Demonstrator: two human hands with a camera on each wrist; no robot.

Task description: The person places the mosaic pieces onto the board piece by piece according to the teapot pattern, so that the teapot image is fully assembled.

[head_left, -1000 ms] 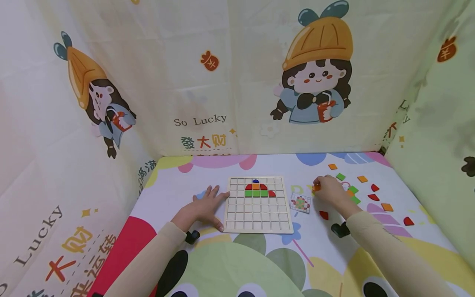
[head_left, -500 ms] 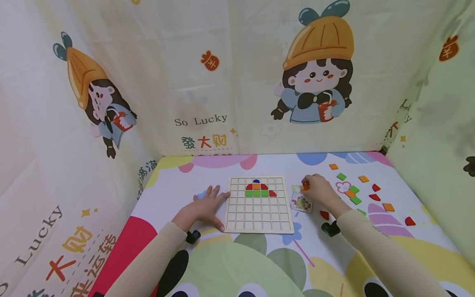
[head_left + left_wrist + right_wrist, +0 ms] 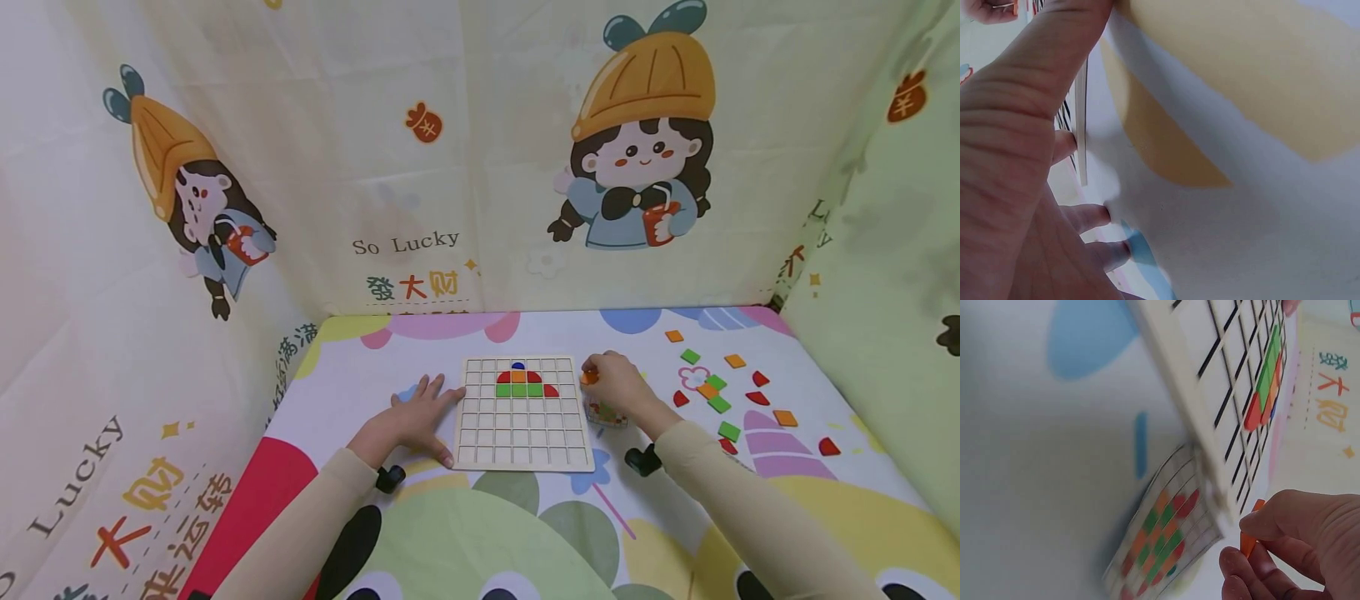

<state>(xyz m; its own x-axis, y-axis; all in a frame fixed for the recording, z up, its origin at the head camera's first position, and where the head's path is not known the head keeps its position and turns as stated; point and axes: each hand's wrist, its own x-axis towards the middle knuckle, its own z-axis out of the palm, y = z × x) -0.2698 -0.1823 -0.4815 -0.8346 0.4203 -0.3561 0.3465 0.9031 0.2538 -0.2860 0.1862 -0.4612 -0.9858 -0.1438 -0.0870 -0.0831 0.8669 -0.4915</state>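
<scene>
A square wooden grid board (image 3: 522,431) lies on the table, with red, green, orange and blue tiles in its upper cells. My left hand (image 3: 412,419) rests at the board's left edge, fingers spread, thumb near the lower left corner. Just off the board's right edge, my right hand (image 3: 621,385) pinches an orange tile (image 3: 1249,542) between thumb and fingers. Below that hand lies a pattern card (image 3: 1166,534), printed with a coloured grid, close to the board's edge; the hand partly covers it in the head view.
Loose tiles lie scattered on the right side of the table, among them a green tile (image 3: 729,431), an orange tile (image 3: 785,418) and a red tile (image 3: 828,447). A printed curtain (image 3: 510,183) hangs behind the table and at both sides.
My right hand has moved left with the orange tile, from beside the loose tiles past the card to the board's right edge. The left hand has stayed in place.
</scene>
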